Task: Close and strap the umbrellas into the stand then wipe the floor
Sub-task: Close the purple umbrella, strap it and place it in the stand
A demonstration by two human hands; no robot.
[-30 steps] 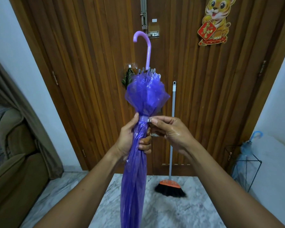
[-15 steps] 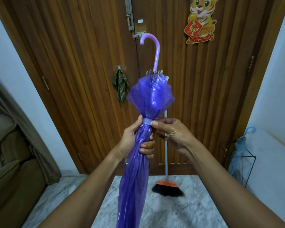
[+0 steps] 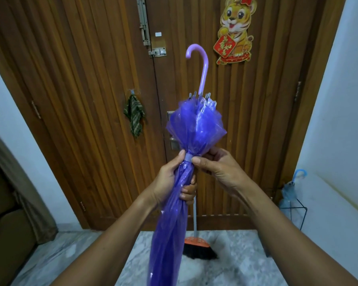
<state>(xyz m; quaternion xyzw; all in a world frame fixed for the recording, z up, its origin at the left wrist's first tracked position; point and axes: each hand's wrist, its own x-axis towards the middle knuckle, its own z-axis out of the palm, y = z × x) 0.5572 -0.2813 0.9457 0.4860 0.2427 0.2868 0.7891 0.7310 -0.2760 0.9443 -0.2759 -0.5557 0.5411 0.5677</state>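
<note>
A closed purple see-through umbrella stands upright in front of me, its lilac hook handle pointing up. A pale strap circles the canopy below the flared folds. My left hand is wrapped around the umbrella just under the strap. My right hand pinches the strap with thumb and fingers from the right. At the far right a black wire stand on the floor holds a pale blue umbrella with a blue hook handle.
A wooden double door fills the background, with a striped cloth hung on a hook. A broom leans against the door behind the umbrella. Marble floor lies below; a brown sofa sits at the left.
The view has shifted left a little, so the door and the stand sit further right. Both hands keep their hold at the strap; the umbrella leans slightly more to the right.
</note>
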